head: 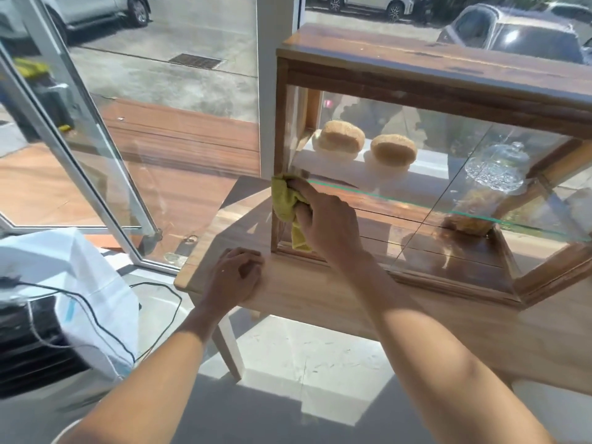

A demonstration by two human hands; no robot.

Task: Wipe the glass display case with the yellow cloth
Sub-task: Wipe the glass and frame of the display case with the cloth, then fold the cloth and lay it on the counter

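Note:
A wood-framed glass display case (416, 68) stands on a wooden table (304, 299). My right hand (330, 222) grips a crumpled yellow cloth (285, 200) and presses it against the front glass at the case's left edge, about mid-height; a strip of the cloth hangs down toward the bottom frame. My left hand (237, 277) rests on the tabletop just left of the case's lower left corner, fingers curled, holding nothing. Inside the case sit two round buns (342, 137) on a white shelf and a cut-glass lidded jar (493, 174) to the right.
A glass door with a white frame (80, 129) stands open at the left. A white bag (89, 283) and a black appliance with a trailing cable (32, 341) sit at lower left. A white pillar (275, 75) rises behind the case. Cars are parked outside.

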